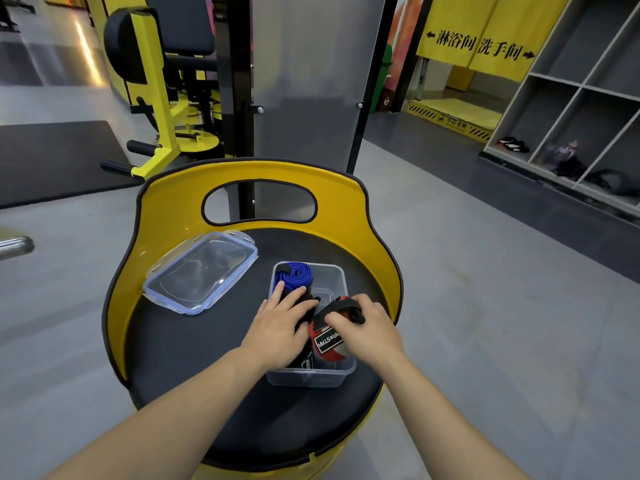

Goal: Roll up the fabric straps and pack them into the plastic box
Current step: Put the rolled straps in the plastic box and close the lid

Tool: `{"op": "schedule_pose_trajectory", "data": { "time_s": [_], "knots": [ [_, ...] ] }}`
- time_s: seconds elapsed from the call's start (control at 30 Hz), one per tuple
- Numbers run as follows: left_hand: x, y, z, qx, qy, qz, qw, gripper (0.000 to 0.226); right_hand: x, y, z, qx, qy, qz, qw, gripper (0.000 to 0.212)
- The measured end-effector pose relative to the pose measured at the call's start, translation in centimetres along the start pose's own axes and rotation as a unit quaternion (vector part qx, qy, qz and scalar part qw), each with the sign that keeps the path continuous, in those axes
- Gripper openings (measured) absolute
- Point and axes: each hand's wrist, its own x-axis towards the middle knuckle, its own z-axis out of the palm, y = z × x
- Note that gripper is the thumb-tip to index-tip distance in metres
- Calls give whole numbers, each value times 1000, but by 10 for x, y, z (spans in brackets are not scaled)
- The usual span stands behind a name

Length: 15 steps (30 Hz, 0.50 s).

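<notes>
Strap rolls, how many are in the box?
3: a blue roll at the far end, a black roll under the left hand, a red roll under the right hand. More may be hidden.

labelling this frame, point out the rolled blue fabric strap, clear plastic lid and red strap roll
rolled blue fabric strap point(293, 276), head view, coil top
clear plastic lid point(201, 271), head view, centre panel
red strap roll point(330, 355), head view, lower red edge

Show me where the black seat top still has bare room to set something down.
Free: the near black pad between the forearms, and the strip left of the plastic box below the lid. Crowded: the box itself, where the left hand and right hand press straps beside the blue roll.
</notes>
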Motion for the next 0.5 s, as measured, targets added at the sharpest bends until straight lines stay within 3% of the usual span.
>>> {"op": "schedule_pose_trajectory", "data": {
  "time_s": [0.27, 0.5],
  "knots": [
    [-1, 0, -4, -20, -16, -11, 1000, 54, -15, -12, 19, -240, 53, -47, 968, 58],
    [-1, -4, 1, 16, -16, 3, 1000, 52, -13, -9, 34, -265, 65, -102, 957, 55]
  ]
}}
